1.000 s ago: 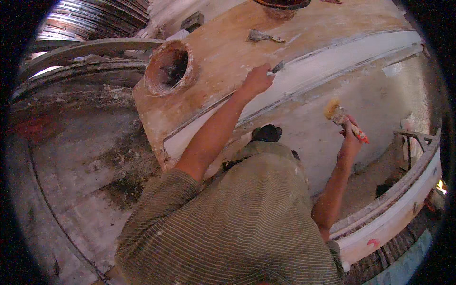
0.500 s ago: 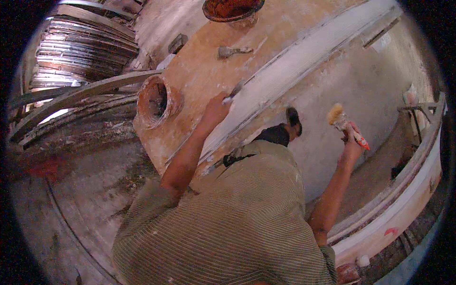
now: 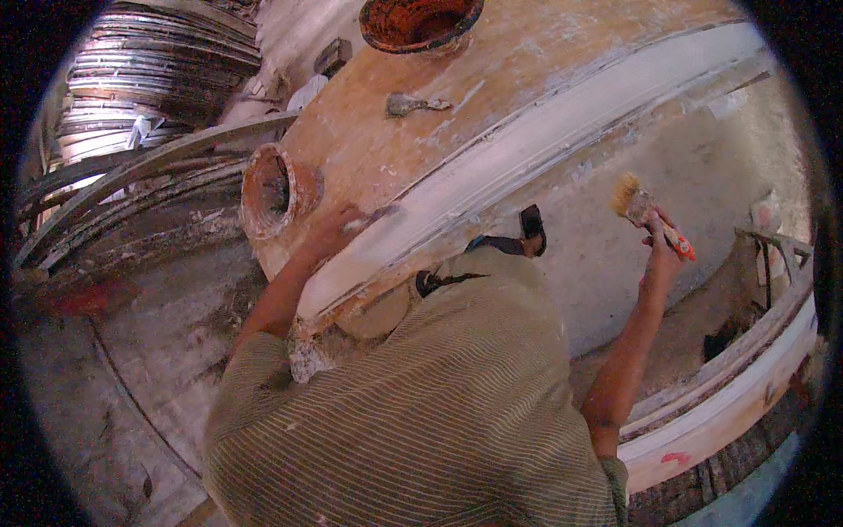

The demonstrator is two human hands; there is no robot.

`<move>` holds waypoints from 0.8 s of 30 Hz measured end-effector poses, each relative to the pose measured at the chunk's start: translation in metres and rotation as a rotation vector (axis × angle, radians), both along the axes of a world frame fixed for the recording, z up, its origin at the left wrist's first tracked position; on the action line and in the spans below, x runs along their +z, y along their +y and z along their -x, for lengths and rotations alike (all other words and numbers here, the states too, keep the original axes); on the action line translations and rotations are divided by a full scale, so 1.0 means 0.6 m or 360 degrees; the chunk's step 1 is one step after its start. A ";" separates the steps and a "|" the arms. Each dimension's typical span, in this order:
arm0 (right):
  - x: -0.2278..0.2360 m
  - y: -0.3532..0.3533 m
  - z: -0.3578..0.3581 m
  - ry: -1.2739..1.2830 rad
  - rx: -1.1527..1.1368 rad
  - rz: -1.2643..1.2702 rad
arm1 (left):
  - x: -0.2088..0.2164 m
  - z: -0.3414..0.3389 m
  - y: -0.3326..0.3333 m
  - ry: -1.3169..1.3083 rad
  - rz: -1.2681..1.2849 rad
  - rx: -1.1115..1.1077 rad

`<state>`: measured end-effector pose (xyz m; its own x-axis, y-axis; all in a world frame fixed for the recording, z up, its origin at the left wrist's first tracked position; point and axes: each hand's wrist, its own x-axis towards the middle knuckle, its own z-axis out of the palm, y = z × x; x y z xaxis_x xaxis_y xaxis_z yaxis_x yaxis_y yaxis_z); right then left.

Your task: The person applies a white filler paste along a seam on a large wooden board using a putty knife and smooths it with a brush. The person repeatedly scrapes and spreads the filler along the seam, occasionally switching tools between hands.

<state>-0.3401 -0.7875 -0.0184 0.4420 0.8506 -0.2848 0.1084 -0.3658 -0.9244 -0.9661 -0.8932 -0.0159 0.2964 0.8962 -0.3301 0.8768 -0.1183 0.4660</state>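
Observation:
A wide paintbrush [image 3: 637, 205] with pale yellow bristles and an orange-red handle end is held up in my right hand [image 3: 660, 234], fingers closed round its handle. It is clear of any surface. My left hand [image 3: 341, 230] is closed on a small flat tool [image 3: 381, 212] with a dark end, low on the orange-brown panel. The tool's end lies at the edge of a long white-coated strip [image 3: 492, 158], which runs from near my body up to the far right. My fingers hide the rest of the tool, so its exact kind cannot be made out.
A second brush [image 3: 416, 104] lies on the panel. Two round collars stand up from it, a smaller one [image 3: 255, 198] at left and a dark-lined one [image 3: 421, 44] at the far side. Curved rails [image 3: 149, 176] lie at left. A white curved rim [image 3: 729, 430] passes on my right.
My left hand with its flat tool has slid down the strip, toward me and to the left. The paintbrush in my right hand has shifted slightly to the right.

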 end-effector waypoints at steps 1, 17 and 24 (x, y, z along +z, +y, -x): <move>-0.018 0.004 -0.013 0.0049 -0.0002 -0.0034 | 0.007 0.014 -0.017 0.0081 0.0051 0.0008; 0.063 0.159 0.044 -0.0071 0.0499 -0.0034 | -0.006 -0.182 0.127 0.0185 -0.0003 0.0116; 0.056 0.162 0.035 -0.0010 0.0452 0.0106 | -0.001 -0.246 0.182 -0.0036 -0.0191 0.0073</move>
<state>-0.3611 -0.6905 0.0153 0.1907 0.9201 -0.3422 0.2206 -0.3798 -0.8984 -0.8182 -0.7839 -0.0163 0.2603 0.9416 -0.2136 0.8721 -0.1344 0.4705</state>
